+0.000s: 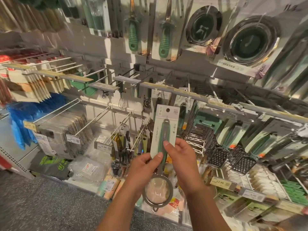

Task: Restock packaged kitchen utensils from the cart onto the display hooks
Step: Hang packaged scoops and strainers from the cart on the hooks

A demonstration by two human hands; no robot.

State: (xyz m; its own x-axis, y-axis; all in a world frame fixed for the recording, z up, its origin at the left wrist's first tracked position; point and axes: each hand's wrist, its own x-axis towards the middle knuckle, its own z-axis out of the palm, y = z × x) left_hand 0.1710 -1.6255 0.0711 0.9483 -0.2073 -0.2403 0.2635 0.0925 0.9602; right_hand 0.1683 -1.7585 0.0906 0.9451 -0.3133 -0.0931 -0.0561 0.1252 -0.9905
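I hold 1 packaged strainer [162,142] up in front of the display wall. My left hand [143,165] pinches the bottom of its card, thumb on the front. My right hand [181,157] grips the other side, thumb on the green handle. The mesh bowl hangs down between my wrists. The hole in the card [168,110] is at the top, not on a hook yet. Empty white hooks [106,112] stick out up and left of my hands. I cannot see the cart, so I cannot tell how much is left.

White pegboard wall [116,52], grey speckled floor [41,205], bright shop light
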